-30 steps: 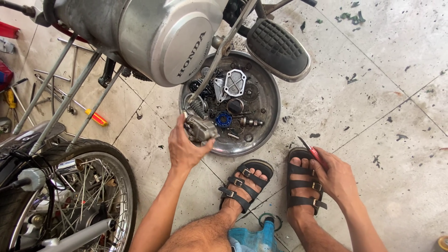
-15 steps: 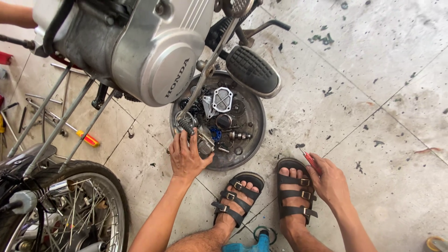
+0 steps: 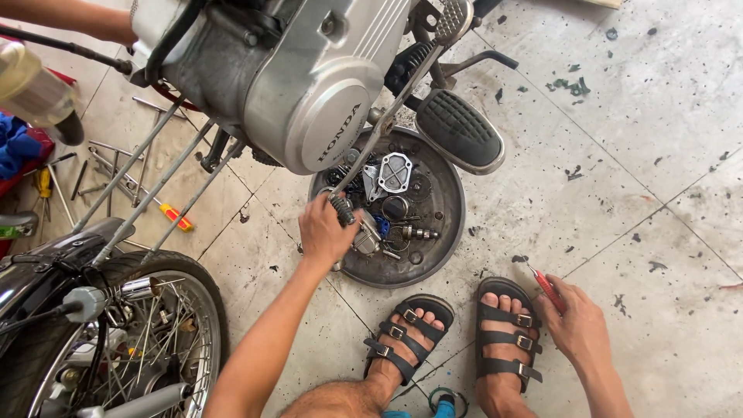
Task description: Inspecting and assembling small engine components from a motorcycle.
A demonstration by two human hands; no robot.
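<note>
My left hand reaches into a round metal pan on the floor and grips a dark ribbed metal part at the pan's near left edge. The pan holds several engine parts, among them a grey square cover and a short shaft. My right hand rests low beside my right sandal, shut on a small red-handled tool. Above the pan hangs the silver engine of a motorcycle, with its kick lever slanting down over the pan.
A black rubber footpeg lies over the pan's far rim. The spoked wheel stands at lower left. Loose tools and an orange-handled screwdriver lie on the tiles at left. Another person's arm shows at top left.
My view has shifted, so the pan sits further right and lower. My left hand has moved over the pan's edge and closed on the ribbed part. My right hand stays by the sandal.
</note>
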